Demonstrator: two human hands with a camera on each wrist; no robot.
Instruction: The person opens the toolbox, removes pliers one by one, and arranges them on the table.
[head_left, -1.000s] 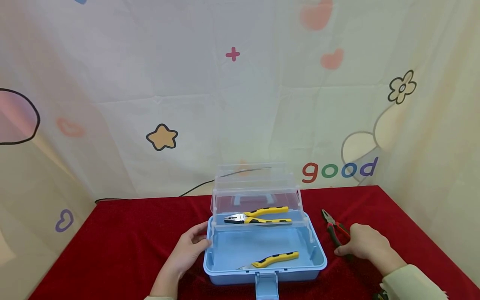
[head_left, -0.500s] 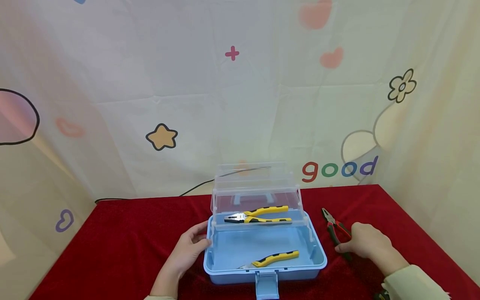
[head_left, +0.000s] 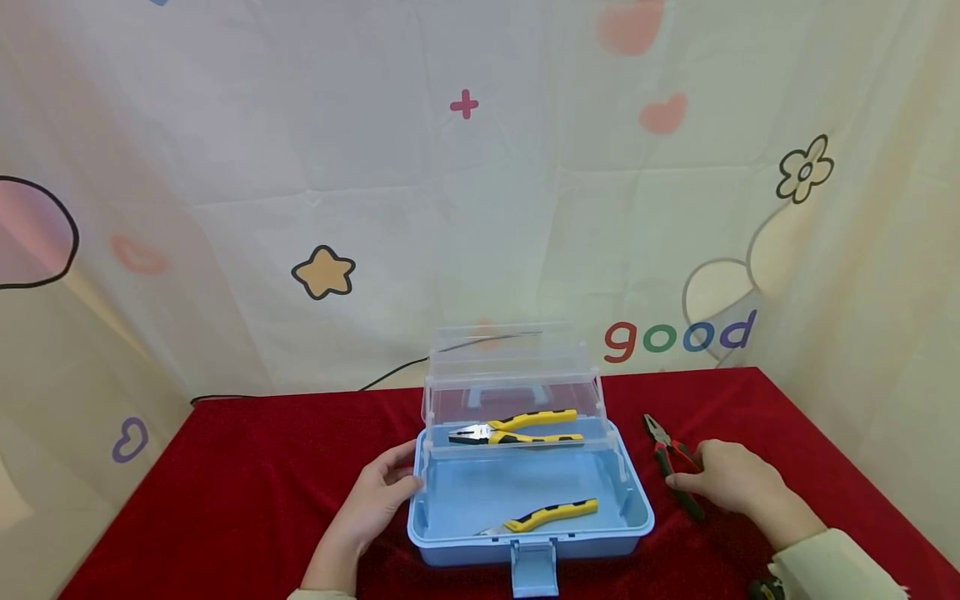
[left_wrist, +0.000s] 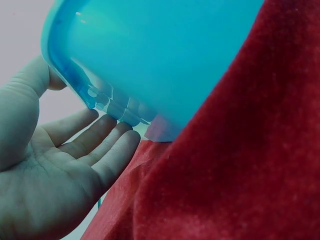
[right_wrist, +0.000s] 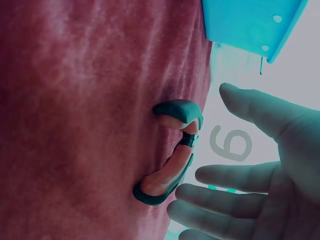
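A light blue toolbox (head_left: 528, 550) stands with its clear lid up. At its left wall is my left hand (head_left: 375, 500), thumb over the rim and fingers against the outside; the left wrist view shows these fingers (left_wrist: 102, 150) nearly straight along the wall. To the right of the box lie red-and-black-handled pliers (head_left: 663, 458), handles spread, jaws pointing away. My right hand (head_left: 738, 479) hovers at their handles and overlaps them in the head view. In the right wrist view its fingers (right_wrist: 225, 202) are extended, with the pliers' handles (right_wrist: 167, 172) apart from them.
Yellow-and-black pliers (head_left: 536, 439) lie on the clear tray (head_left: 517, 451) at the box's back. A yellow-handled tool (head_left: 555, 515) rests inside at the front. The latch (head_left: 534, 571) hangs down in front. A dark object (head_left: 765, 588) sits by the right sleeve on the red cloth (head_left: 270, 475).
My right hand has shifted slightly away from me along the pliers, its thumb drawing back so more of the near handle shows. The left hand, toolbox and pliers have stayed put.
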